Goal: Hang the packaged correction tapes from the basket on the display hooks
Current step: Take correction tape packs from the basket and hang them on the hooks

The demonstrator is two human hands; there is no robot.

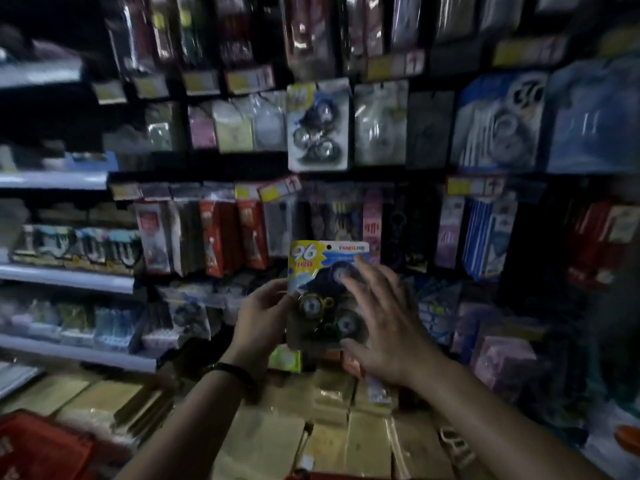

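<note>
A packaged correction tape [320,271] with a yellow "96" corner stands upright in front of the lower display rows. My left hand [261,315] grips its left edge, fingers curled round the card. My right hand [375,313] lies spread over the pack's right side, with straight fingers touching the blister front and the thumb near the bottom corner. A matching pack [318,124] hangs on a display hook higher up, above and slightly left of the held one. The red basket [38,445] shows at the bottom left corner; what it holds is hidden.
Rows of hanging stationery packs [221,233] with yellow price tags [278,188] fill the wall. Shelves [65,277] with boxed goods run along the left. Flat tan packets [346,441] are stacked on the ledge below my arms. The scene is dim and blurred.
</note>
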